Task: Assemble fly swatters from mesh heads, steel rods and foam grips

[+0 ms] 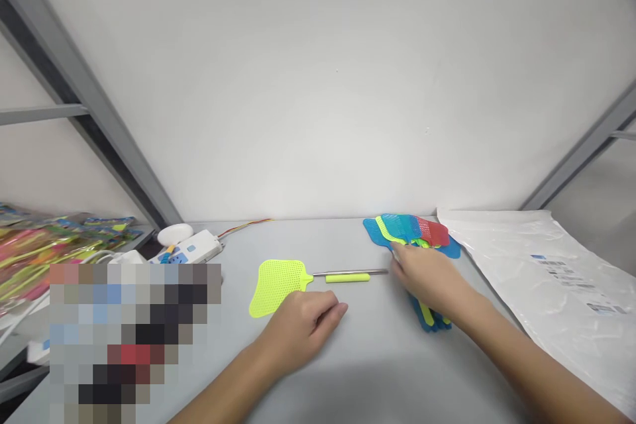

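A yellow-green fly swatter [278, 285] with a perforated head and a thin metal rod [348, 272] lies flat on the grey table. Just below the rod is a short yellow-green tube [348, 277]. My left hand [308, 324] rests by the swatter's head, fingers curled in and nothing visible in them. At the right, my right hand [427, 275] is over a pile of blue, yellow-green and red fly swatters [405, 228], its fingers closed around the swatters' necks. The fingertips are partly hidden. Handle ends [430, 321] of the pile stick out below that hand.
A white plastic bag [541, 271] covers the right side. On the left are a power strip [193, 248], a white rounded object [175, 234] and several colourful packages [44, 252]. A pixelated patch hides the front left. A wall and metal frame posts [89, 99] bound the table.
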A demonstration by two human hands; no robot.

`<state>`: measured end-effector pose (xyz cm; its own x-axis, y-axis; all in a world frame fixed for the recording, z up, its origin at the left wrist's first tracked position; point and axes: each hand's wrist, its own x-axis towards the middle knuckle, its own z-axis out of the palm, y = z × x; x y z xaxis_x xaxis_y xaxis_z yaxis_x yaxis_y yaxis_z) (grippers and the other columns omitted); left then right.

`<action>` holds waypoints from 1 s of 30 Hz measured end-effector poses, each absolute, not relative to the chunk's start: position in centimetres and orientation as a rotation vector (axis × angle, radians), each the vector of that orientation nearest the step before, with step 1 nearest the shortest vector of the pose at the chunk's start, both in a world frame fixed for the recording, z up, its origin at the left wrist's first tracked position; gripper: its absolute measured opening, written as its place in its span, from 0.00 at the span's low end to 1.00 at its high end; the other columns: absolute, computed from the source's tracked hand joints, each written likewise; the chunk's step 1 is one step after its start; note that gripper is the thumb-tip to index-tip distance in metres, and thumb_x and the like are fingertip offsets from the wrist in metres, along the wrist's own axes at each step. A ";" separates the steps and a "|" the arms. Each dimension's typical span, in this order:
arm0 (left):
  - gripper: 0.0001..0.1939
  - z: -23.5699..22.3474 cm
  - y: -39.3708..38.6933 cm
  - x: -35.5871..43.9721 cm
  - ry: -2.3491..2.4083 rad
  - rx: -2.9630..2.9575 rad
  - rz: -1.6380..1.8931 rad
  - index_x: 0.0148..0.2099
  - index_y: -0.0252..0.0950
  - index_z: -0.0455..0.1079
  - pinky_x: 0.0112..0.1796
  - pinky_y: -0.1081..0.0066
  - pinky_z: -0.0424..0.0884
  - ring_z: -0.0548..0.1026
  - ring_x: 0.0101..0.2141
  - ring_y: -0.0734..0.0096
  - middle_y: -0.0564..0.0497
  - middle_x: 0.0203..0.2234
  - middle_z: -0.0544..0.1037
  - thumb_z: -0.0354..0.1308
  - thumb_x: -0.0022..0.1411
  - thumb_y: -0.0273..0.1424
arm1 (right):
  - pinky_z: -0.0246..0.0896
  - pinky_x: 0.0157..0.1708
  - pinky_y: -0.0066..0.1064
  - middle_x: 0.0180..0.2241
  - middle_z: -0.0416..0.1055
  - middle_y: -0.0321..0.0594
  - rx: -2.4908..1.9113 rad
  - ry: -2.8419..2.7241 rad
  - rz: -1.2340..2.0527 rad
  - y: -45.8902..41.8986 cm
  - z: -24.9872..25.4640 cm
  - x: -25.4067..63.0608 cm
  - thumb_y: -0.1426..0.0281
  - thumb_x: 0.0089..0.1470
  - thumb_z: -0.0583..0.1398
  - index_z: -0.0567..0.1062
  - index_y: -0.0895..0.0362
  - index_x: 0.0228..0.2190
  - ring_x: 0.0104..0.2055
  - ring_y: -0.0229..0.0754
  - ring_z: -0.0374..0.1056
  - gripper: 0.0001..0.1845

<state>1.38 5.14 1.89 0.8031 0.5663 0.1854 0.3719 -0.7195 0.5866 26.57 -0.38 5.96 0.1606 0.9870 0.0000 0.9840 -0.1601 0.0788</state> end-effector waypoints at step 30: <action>0.18 2.9 2.8 1.9 0.634 2.142 0.686 0.51 0.36 0.65 0.40 0.66 0.67 0.71 0.40 0.64 0.44 0.44 0.72 0.51 0.66 0.42 | 0.69 0.39 0.35 0.40 0.74 0.41 2.765 3.020 -1.385 -1.8 6.6 18.4 0.60 0.62 0.54 0.69 0.50 0.41 0.43 0.46 0.71 0.09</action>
<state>1.94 2.78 2.95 0.7295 0.6325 0.2602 0.2094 -0.5687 0.7954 18.36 -1.82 6.63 0.1848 0.9132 0.3633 0.3205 0.2935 -0.9006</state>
